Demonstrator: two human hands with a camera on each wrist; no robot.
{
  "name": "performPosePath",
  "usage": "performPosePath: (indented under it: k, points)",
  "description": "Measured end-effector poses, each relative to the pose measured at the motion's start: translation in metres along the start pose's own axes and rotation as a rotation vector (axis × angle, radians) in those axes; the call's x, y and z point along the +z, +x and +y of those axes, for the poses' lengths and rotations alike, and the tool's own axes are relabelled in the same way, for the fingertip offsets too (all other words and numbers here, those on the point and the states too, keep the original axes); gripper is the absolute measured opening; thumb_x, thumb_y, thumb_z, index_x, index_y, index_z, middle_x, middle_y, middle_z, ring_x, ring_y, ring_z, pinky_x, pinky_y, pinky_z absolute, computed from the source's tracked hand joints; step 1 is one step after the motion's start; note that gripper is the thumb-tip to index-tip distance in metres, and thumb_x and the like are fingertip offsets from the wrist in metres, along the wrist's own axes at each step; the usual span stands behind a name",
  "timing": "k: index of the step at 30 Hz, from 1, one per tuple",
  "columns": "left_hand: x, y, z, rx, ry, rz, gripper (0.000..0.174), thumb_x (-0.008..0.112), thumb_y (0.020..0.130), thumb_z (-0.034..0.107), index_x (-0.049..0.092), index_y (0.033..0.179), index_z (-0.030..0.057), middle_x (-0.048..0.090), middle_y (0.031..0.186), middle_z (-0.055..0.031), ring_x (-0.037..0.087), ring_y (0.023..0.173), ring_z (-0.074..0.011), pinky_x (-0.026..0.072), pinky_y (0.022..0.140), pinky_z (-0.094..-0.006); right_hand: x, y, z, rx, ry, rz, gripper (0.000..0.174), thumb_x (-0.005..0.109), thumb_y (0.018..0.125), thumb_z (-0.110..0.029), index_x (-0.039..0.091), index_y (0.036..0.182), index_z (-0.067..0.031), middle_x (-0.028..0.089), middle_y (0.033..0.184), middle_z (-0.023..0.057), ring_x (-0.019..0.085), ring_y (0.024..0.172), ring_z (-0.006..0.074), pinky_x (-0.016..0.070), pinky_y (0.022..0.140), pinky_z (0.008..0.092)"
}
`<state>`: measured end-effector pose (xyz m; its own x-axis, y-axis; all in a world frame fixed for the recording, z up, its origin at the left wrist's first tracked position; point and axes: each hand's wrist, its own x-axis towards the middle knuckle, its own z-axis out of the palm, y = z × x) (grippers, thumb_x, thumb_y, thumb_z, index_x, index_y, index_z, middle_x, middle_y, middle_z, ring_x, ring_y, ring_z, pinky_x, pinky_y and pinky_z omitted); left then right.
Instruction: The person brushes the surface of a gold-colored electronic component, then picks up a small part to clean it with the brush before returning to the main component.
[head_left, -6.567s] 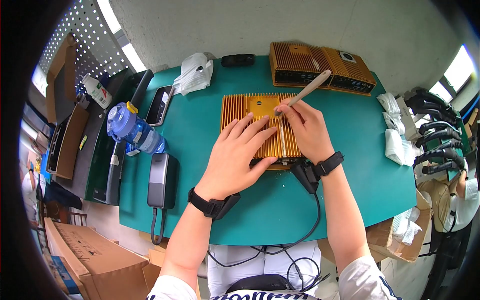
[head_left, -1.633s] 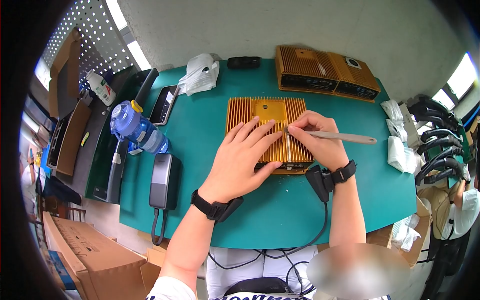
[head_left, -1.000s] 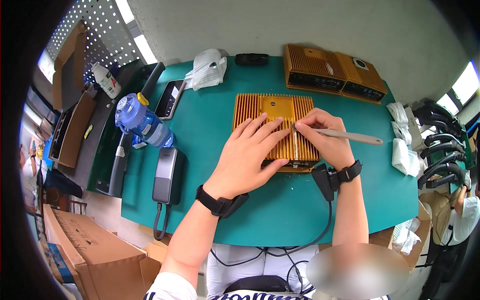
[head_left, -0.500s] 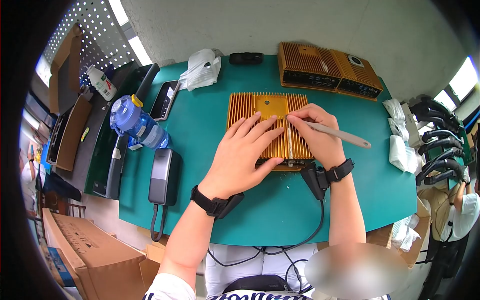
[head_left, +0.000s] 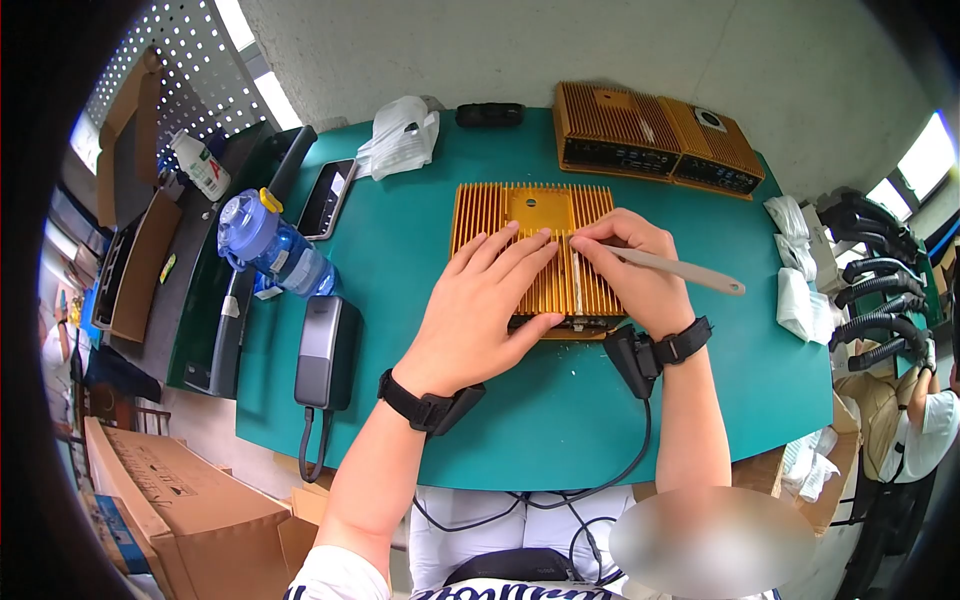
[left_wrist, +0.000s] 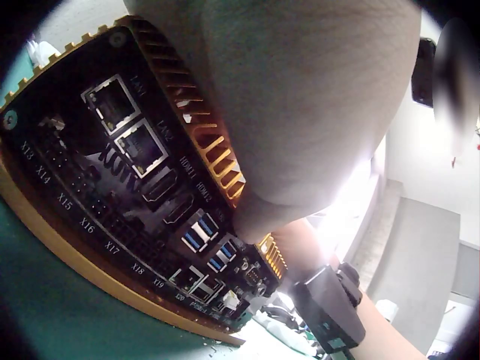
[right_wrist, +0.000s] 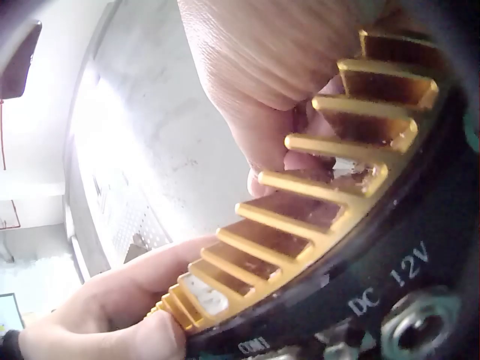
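On the green table lies a gold, finned mini computer (head_left: 540, 208). Its black port panel (left_wrist: 135, 180), with LAN, HDMI and USB sockets, faces the person. My left hand (head_left: 485, 300) rests on the fins, fingers spread, thumb at the front edge. My right hand (head_left: 640, 275) pinches a slim beige-handled tool (head_left: 690, 272) over the right half of the fins. The handle slants down to the right; its working tip is hidden by the fingers. A whitish strip (head_left: 577, 285) runs along a groove between the fins, and a white patch (right_wrist: 204, 294) shows there close up.
Two more gold finned computers (head_left: 655, 135) stand at the back right. To the left are a blue water bottle (head_left: 275, 245), a phone (head_left: 326, 200) and a power bank (head_left: 328, 350). White packets (head_left: 795, 270) lie at the right edge, and crumbs (head_left: 573, 372) lie in front of the computer.
Since the earliest frame, the tool's handle has swung from pointing up and right to slanting down and right. In the last second the right hand shifts slightly; the left hand stays on the fins.
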<state>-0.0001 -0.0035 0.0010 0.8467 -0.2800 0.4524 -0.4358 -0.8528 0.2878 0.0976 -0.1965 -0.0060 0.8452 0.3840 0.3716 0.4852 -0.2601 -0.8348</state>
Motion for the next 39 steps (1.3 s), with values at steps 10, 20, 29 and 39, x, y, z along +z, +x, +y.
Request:
performPosePath:
  k: [10, 20, 29, 39]
  points:
    - [-0.0003, -0.0003, 0.0001, -0.009, -0.011, -0.001, 0.07, 0.072, 0.084, 0.032, 0.047, 0.142, 0.0032, 0.052, 0.144, -0.0118, 0.044, 0.136, -0.0337, 0.0324, 0.114, -0.0458, 0.0061, -0.0024, 0.0013, 0.079, 0.109, 0.066, 0.015, 0.074, 0.086, -0.008, 0.063, 0.091, 0.0016, 0.067, 0.081, 0.0051, 0.06, 0.069, 0.0091, 0.05, 0.064, 0.0249]
    - [-0.0005, 0.0003, -0.0001, -0.016, -0.023, 0.004, 0.07, 0.073, 0.083, 0.032, 0.047, 0.141, 0.0019, 0.053, 0.142, -0.0135, 0.043, 0.136, -0.0345, 0.0326, 0.114, -0.0462, 0.0071, -0.0014, 0.0001, 0.162, 0.231, 0.058, 0.015, 0.071, 0.089, -0.008, 0.061, 0.092, 0.0031, 0.066, 0.077, 0.0047, 0.061, 0.068, 0.0071, 0.0499, 0.061, 0.0222]
    - [0.0002, 0.0001, -0.0005, -0.007, -0.015, 0.012, 0.07, 0.073, 0.083, 0.033, 0.048, 0.14, 0.0015, 0.053, 0.141, -0.0136, 0.044, 0.136, -0.0341, 0.0331, 0.113, -0.0466, 0.0076, -0.0011, 0.0028, 0.141, 0.195, 0.066, 0.017, 0.071, 0.089, -0.009, 0.061, 0.093, 0.0043, 0.066, 0.074, 0.005, 0.063, 0.065, 0.0083, 0.0506, 0.059, 0.0223]
    - [-0.0008, 0.0003, 0.0, -0.007, -0.018, 0.004, 0.069, 0.073, 0.084, 0.033, 0.048, 0.14, 0.0019, 0.053, 0.142, -0.0134, 0.044, 0.136, -0.0348, 0.033, 0.113, -0.0465, 0.0079, -0.0021, -0.0019, 0.135, 0.237, 0.088, 0.014, 0.069, 0.09, -0.006, 0.061, 0.095, 0.0036, 0.066, 0.075, 0.0044, 0.063, 0.066, 0.0093, 0.051, 0.06, 0.0228]
